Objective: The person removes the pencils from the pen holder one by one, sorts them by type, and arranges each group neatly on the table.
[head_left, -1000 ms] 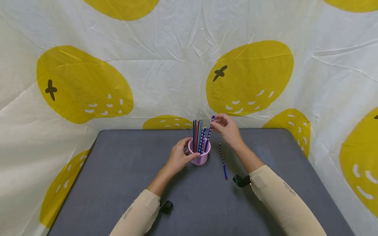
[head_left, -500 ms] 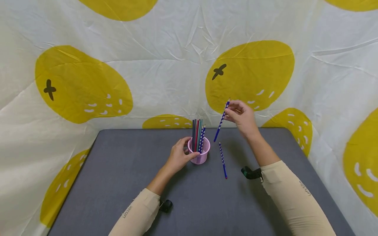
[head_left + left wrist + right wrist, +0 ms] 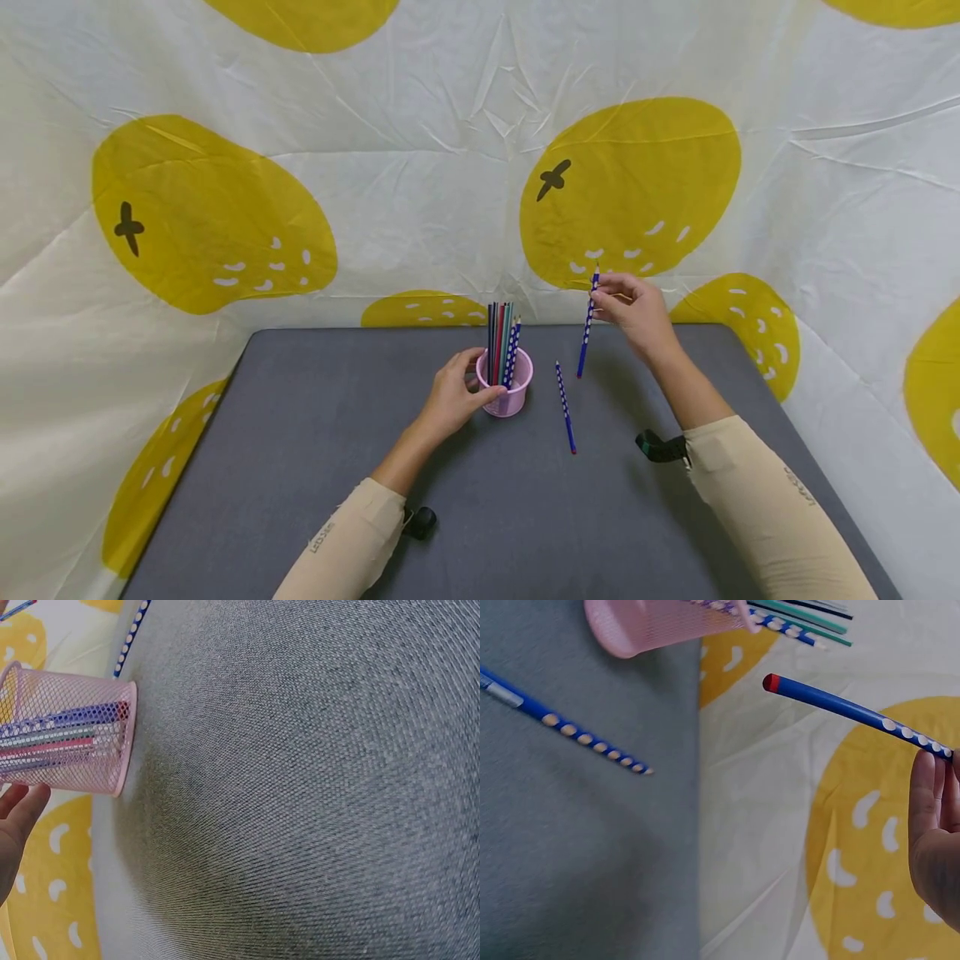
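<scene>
A pink mesh pencil cup [image 3: 513,406] stands upright on the table, holding several dark, red, green and blue dotted pencils [image 3: 500,333]. My left hand [image 3: 452,393] grips the cup from its left side, with the thumb across the near rim. Off to the cup's right, my right hand [image 3: 637,315] pinches a blue pencil with white dots [image 3: 585,342] near its sharpened tip. That pencil's red end [image 3: 771,682] points down, above the tabletop. Between cup and right hand, a similar blue dotted pencil [image 3: 565,408] lies on the table, tip toward the back.
The dark grey table [image 3: 315,467] reaches to a hanging white cloth [image 3: 427,208] with yellow fruit prints. Black wrist cameras [image 3: 660,447] sit at both sleeve cuffs.
My right hand has lifted the blue dotted pencil out of the cup and carried it to the right, lowering slightly at the end. The left hand stays on the cup.
</scene>
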`<action>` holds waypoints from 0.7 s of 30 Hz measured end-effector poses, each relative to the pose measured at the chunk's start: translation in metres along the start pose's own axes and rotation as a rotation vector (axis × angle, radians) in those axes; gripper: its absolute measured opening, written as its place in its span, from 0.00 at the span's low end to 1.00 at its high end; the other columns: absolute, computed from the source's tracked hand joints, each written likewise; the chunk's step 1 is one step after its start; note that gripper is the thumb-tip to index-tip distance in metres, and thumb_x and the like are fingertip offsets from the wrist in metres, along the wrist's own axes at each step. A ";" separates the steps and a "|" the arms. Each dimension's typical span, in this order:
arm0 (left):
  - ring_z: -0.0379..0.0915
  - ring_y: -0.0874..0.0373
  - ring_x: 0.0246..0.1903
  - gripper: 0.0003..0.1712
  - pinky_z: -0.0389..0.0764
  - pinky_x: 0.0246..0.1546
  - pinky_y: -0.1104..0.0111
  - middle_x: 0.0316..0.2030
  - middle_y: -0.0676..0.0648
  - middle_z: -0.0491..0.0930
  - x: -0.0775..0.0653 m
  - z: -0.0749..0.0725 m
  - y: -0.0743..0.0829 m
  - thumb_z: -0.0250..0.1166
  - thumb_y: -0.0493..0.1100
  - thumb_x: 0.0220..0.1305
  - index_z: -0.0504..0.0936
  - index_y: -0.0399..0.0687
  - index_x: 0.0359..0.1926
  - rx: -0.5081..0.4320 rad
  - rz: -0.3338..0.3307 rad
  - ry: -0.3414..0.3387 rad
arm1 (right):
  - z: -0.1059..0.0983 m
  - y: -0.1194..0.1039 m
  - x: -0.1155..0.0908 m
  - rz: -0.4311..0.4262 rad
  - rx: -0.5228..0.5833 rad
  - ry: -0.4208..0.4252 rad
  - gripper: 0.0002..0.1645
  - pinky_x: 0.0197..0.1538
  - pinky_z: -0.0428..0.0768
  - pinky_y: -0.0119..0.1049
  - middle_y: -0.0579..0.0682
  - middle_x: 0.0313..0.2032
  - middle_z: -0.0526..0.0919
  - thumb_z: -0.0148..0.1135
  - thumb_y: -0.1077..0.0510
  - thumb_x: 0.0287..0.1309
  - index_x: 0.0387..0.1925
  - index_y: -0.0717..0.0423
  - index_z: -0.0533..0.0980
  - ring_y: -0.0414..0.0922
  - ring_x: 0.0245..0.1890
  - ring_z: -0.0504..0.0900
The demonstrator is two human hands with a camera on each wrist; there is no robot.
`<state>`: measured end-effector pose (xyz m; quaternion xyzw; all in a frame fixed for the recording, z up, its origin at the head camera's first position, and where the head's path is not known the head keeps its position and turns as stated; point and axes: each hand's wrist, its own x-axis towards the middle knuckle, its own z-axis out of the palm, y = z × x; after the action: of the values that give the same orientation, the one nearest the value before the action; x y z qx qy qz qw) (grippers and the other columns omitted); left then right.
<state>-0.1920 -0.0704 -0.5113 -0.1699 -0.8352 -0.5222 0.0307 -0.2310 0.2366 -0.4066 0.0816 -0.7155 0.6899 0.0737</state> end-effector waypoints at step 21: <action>0.79 0.47 0.58 0.42 0.86 0.56 0.59 0.57 0.40 0.79 -0.001 0.000 0.003 0.82 0.46 0.54 0.74 0.40 0.66 -0.012 -0.010 -0.012 | -0.016 0.078 -0.026 0.210 -0.320 -0.098 0.22 0.41 0.90 0.34 0.68 0.46 0.86 0.64 0.64 0.69 0.58 0.77 0.75 0.31 0.30 0.84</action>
<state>-0.1900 -0.0693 -0.5094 -0.1687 -0.8330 -0.5264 0.0220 -0.2226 0.2554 -0.4880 0.0270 -0.8233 0.5665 -0.0214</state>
